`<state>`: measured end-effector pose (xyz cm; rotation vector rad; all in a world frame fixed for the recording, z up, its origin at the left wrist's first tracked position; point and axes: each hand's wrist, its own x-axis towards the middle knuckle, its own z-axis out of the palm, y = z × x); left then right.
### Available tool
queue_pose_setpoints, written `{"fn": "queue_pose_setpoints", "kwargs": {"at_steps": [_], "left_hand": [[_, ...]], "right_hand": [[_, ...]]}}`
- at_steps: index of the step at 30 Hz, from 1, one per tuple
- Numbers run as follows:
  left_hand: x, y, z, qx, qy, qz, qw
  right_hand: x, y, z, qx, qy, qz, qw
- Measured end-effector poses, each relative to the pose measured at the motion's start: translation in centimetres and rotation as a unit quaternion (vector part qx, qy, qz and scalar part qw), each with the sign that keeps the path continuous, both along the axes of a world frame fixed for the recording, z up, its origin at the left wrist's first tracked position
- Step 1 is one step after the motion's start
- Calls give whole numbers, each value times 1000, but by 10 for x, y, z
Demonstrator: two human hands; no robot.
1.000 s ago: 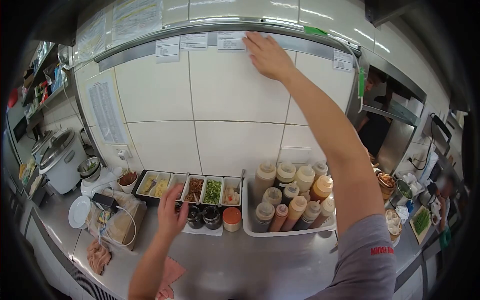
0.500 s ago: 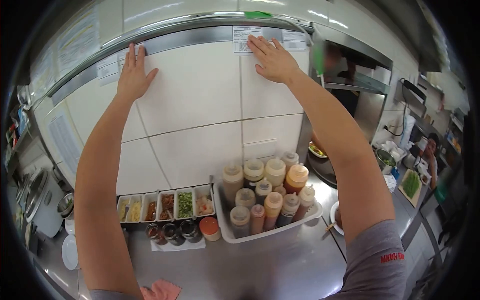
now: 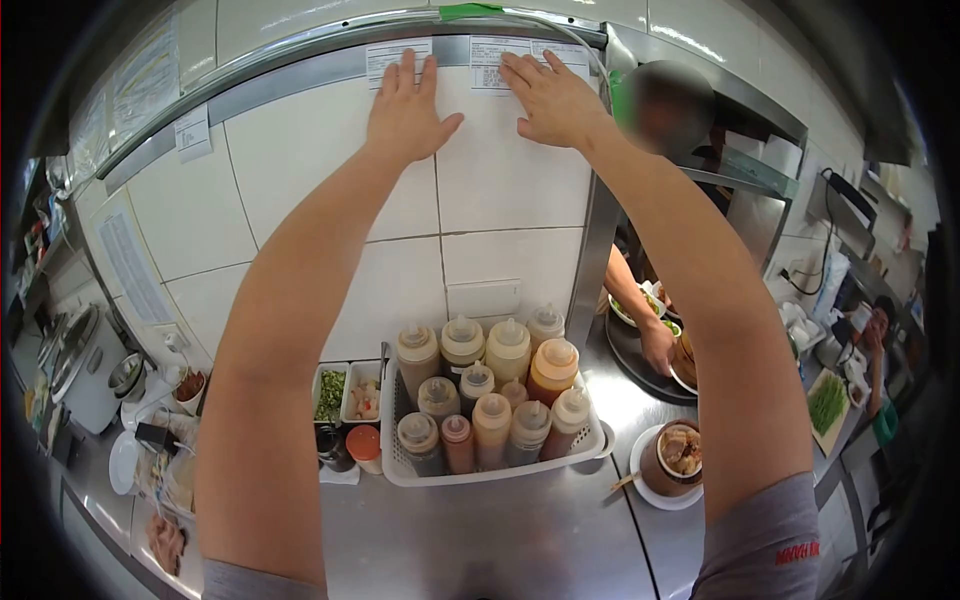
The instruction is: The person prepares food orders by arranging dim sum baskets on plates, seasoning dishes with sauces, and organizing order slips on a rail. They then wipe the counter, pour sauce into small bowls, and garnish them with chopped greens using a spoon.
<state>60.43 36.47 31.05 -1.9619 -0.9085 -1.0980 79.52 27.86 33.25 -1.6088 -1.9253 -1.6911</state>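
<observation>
High on the tiled wall, my left hand [image 3: 408,118] lies with fingers stretched over a printed paper slip [image 3: 376,60] on the metal rail [image 3: 290,82]. To its right, my right hand [image 3: 556,108] presses its spread fingertips against another printed slip [image 3: 487,68]. A further slip [image 3: 576,62] is partly behind that hand. Farther left along the rail hangs a lone slip [image 3: 193,133]. Both hands are open, palms toward the wall. The print is too small to read.
Below stands a white basket [image 3: 490,474] of several squeeze bottles [image 3: 492,425], beside topping containers [image 3: 330,392] and a red-lidded jar [image 3: 363,446]. On the right are a brown pot of food [image 3: 680,452] and a round tray [image 3: 625,350], where another person's hand [image 3: 658,345] reaches in.
My left hand has moved right along the rail, and a slip has moved with it toward my right hand. The view has shifted right. Another person's arm has come into sight over the tray.
</observation>
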Motion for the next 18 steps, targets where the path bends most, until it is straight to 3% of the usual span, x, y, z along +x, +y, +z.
{"fn": "queue_pose_setpoints", "kwargs": {"at_steps": [6, 12, 14, 18], "left_hand": [[26, -8, 3, -2, -13, -3, 1000], [39, -16, 3, -33, -8, -10, 999], [44, -19, 4, -39, -18, -18, 999], [44, -20, 5, -49, -22, -45, 998]], "right_hand": [[9, 4, 4, 50, -39, 74, 995], [11, 6, 5, 23, -7, 114, 993], [12, 8, 4, -5, 88, 170, 981], [6, -4, 1, 31, 71, 174, 982]]}}
